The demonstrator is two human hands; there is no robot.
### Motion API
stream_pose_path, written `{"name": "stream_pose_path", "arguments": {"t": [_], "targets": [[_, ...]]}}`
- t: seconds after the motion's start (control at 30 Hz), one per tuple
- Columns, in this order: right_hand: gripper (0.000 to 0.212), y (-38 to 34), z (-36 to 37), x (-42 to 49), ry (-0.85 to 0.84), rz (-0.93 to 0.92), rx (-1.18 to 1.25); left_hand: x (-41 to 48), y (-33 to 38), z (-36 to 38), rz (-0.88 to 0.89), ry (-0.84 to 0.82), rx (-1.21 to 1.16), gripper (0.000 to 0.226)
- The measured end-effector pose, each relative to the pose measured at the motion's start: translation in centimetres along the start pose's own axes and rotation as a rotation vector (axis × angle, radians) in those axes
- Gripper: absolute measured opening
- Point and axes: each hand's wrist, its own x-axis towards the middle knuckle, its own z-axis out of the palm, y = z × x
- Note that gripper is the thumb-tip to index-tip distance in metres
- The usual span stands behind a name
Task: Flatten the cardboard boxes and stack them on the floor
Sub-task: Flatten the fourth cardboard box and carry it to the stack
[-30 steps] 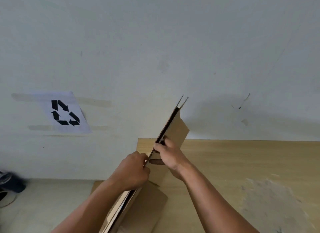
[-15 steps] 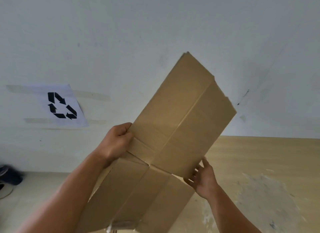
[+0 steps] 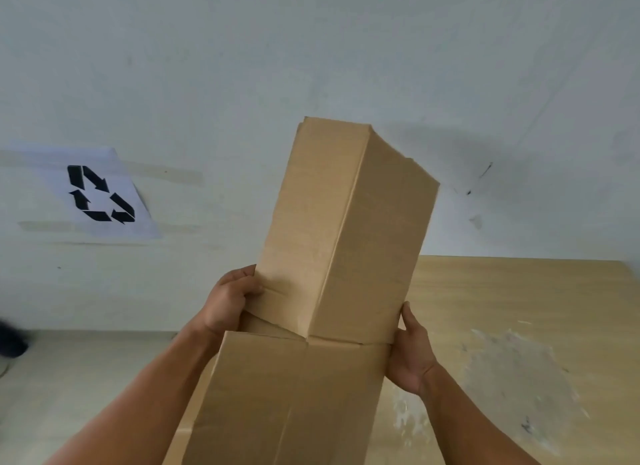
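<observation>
I hold a brown cardboard box (image 3: 332,243) up in front of me, its body standing tall with two sides showing. My left hand (image 3: 230,300) grips its lower left edge, fingers curled round the cardboard. My right hand (image 3: 410,354) grips the lower right edge, thumb on the near face and fingers behind. Two long flaps (image 3: 294,402) hang down from the box toward me and hide what lies below them.
A light wooden table (image 3: 519,309) with a pale worn patch (image 3: 512,378) spreads to the right. A pale wall stands behind, with a taped paper recycling sign (image 3: 100,194) at left. Bare floor (image 3: 79,378) lies at lower left, a dark object (image 3: 10,340) at its edge.
The box was edge-on and nearly flat between my hands; I have turned it and it has opened into a tall shape. My hands moved apart to its left and right edges.
</observation>
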Motion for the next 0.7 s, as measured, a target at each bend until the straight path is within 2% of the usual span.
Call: {"name": "stream_pose_path", "arguments": {"t": [0.1, 0.2, 0.27, 0.43, 0.53, 0.63, 0.7], "targets": [[0.089, 1.0, 0.4, 0.0, 0.003, 0.027, 0.023, 0.5, -0.2, 0.0, -0.044, -0.029, -0.014, 0.036], [0.087, 1.1, 0.2, 0.0, 0.031, 0.017, 0.018, 1.0, -0.9, -0.6, -0.056, -0.022, -0.005, 0.020], [0.080, 0.9, -0.4, 0.1, 0.089, -0.008, -0.036, 1.4, -1.7, -1.4, -0.077, 0.033, 0.017, 0.025], [0.055, 0.5, -2.2, 0.9, 0.247, -0.027, -0.337, 1.9, -5.5, -3.4, -0.236, 0.127, 0.070, 0.033], [0.056, 0.7, -2.7, 1.8, 0.393, -0.023, -0.530, 2.4, -8.3, -3.5, -0.340, 0.201, 0.108, 0.034], [0.066, 1.5, -2.7, 2.7, 0.443, -0.010, -0.700, 2.8, -11.1, -3.7, -0.408, 0.291, 0.191, 0.032], [0.062, 2.2, -2.2, 3.1, 0.478, -0.004, -0.758, 2.9, -12.8, -4.0, -0.437, 0.311, 0.240, 0.033]]}}
